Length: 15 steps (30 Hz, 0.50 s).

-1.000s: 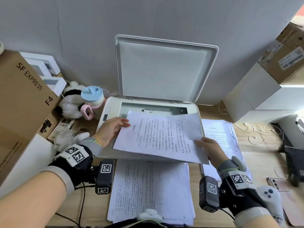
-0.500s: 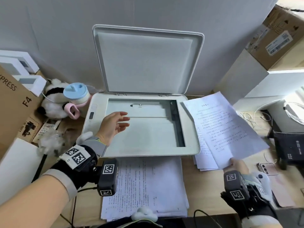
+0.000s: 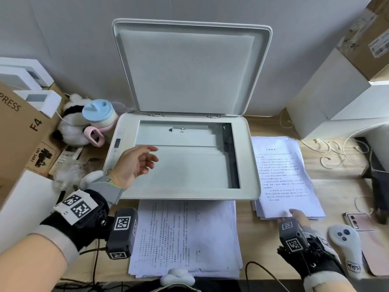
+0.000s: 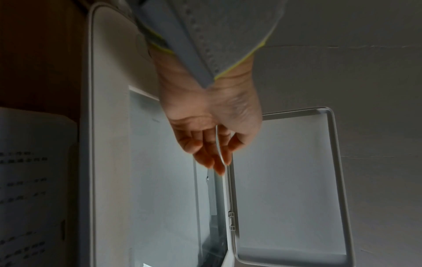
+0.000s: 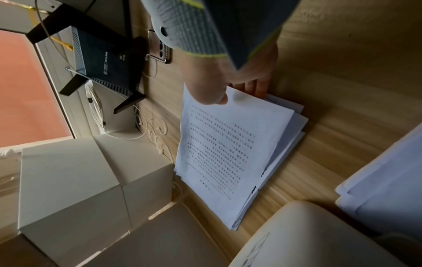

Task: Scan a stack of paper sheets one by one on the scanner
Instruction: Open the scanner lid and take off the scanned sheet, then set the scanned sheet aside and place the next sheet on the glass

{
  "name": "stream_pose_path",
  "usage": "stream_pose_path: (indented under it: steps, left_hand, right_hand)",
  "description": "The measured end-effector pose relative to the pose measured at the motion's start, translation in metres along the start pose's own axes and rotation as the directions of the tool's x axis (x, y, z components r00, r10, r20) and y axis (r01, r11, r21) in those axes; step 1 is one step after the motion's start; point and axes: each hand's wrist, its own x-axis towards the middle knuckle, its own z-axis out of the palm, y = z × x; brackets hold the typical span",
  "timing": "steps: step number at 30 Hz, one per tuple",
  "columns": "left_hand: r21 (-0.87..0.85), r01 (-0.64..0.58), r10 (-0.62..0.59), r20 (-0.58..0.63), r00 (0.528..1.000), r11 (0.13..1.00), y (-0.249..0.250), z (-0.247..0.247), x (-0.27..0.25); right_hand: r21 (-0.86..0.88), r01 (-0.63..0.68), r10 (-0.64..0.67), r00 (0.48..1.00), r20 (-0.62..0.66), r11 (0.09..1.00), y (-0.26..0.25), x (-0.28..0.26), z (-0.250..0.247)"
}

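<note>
The scanner (image 3: 179,157) sits in the middle of the tabletop (image 3: 263,239) with its lid (image 3: 189,68) tipped up at 12 o'clock, so the glass (image 3: 185,165) is bare and ready for a page; no sheet lies on it now.

The right hand (image 3: 299,216) is at 4 o'clock from the scanner; its thumb sits on top of one sheet (image 3: 286,175) and its fingers are tucked under the near edge, so it pinches that sheet; the sheet lies on the small pile (image 5: 294,126) just beside the scanner's right side; I think this is the done pile, kept apart so pages do not get mixed up.

The big stack (image 3: 185,237) waits at 6 o'clock, right in front of the scanner, close so the next page is easy to grab.

The left hand (image 3: 134,165) hangs over the left part of the glass; its fingers are loose and a little bent, and it holds nothing; I think it waits there to help lay the next page flat.
</note>
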Motion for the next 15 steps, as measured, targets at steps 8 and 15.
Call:
stream_pose_path:
  steps: [8, 15]
  left_hand:
    - [0.253, 0.246, -0.33, 0.38, 0.864, 0.936, -0.013, -0.008, -0.031]
    - [0.388, 0.357, -0.511, 0.436, 0.741, 0.85, -0.056, -0.037, -0.045]
  right_hand:
    - [-0.045, -0.066, 0.071, 0.989, 0.131, 0.997, 0.022, -0.055, 0.009]
    - [-0.261, -0.047, 0.121, 0.954, 0.274, 0.964, 0.064, -0.082, 0.026]
